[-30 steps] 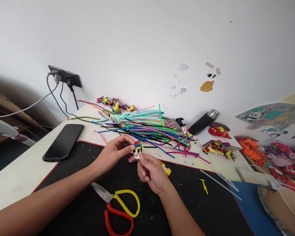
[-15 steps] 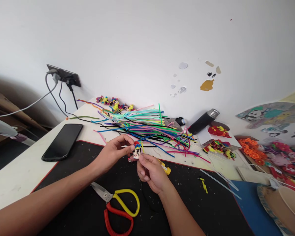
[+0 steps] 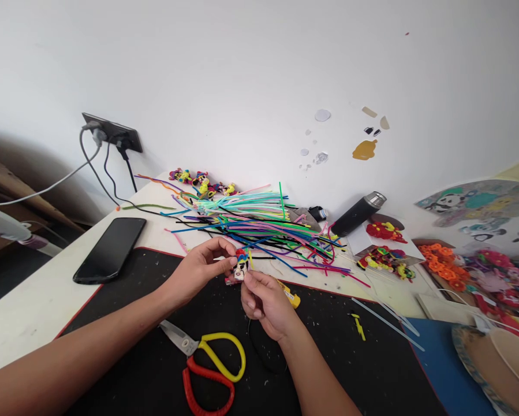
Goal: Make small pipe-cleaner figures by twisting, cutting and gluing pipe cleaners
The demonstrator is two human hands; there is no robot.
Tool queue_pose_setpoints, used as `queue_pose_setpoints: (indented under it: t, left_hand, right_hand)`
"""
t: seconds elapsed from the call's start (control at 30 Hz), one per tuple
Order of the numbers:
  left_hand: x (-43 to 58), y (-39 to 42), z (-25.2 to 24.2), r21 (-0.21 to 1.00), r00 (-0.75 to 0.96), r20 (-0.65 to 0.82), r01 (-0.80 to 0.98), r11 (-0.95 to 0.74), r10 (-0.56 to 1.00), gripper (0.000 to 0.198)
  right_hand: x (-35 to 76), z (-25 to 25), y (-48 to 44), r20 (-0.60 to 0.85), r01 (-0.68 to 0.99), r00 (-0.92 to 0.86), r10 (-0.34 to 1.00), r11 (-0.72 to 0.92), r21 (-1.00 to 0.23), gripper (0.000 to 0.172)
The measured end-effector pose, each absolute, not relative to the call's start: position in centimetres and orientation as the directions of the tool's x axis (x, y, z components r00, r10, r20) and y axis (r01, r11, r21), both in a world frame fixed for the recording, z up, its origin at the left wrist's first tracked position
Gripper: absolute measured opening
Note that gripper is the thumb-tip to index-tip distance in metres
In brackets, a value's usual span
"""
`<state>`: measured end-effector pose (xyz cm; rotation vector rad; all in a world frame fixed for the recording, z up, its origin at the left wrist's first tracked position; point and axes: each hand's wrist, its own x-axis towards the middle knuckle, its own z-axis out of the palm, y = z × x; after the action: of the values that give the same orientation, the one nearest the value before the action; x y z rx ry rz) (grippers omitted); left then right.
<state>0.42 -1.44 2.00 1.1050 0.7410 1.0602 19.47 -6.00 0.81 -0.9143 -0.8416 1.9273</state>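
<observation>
1. The white table [image 3: 38, 300] stands against a white wall and carries everything else.
2. A black mat [image 3: 372, 370] with a red edge covers the near part of the table; both forearms lie over it.
3. A loose pile of colourful pipe cleaners [image 3: 263, 222] is spread on the table just behind the mat, in the middle.
4. A black smartphone [image 3: 109, 248] lies face up at the left, partly on the mat's corner.
5. A black flask [image 3: 357, 215] with a silver cap lies on its side at the right of the pile.
6. The scissors [image 3: 201, 346], with one yellow and one red handle, lie on the mat between the two forearms, the blades pointing left.
7. The left hand [image 3: 196, 271] is above the far edge of the mat; its thumb and forefinger are closed on the small figure from the left side.
8. The right hand [image 3: 265, 303] is just beside it; its fingertips pinch the same figure from below, and the other fingers are curled in.
9. The small figure [image 3: 241, 266], with a white face and a red and blue top, is held between both hands, above the mat's far edge and just in front of the pile.
10. A small yellow object [image 3: 292, 297] lies on the mat, touching the right hand's far side.
</observation>
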Motion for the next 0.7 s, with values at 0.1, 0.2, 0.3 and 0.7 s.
queue_pose_setpoints:
  t: [0.1, 0.2, 0.3, 0.7]
  left_hand:
    - [0.38, -1.42, 1.89, 0.950, 0.355, 0.024, -0.298, 0.089, 0.934, 0.031]
    - [0.40, -1.40, 1.96, 0.951, 0.360, 0.023, -0.296, 0.091, 0.933, 0.031]
    - [0.44, -1.37, 2.10, 0.952, 0.357, 0.020, -0.292, 0.091, 0.934, 0.032]
    - [0.47, -1.41, 2.33, 0.956, 0.334, 0.008, -0.279, 0.091, 0.942, 0.034]
  right_hand:
    - [19.50, 0.73, -6.01, -0.280, -0.388, -0.395, 0.875, -0.435, -0.813, 0.045]
    - [19.53, 0.71, -6.04, -0.281, -0.389, -0.393, 0.876, -0.435, -0.812, 0.045]
    - [19.53, 0.73, -6.05, -0.286, -0.387, -0.393, 0.874, -0.439, -0.811, 0.046]
    - [19.51, 0.97, -6.06, -0.285, -0.370, -0.398, 0.872, -0.437, -0.820, 0.046]
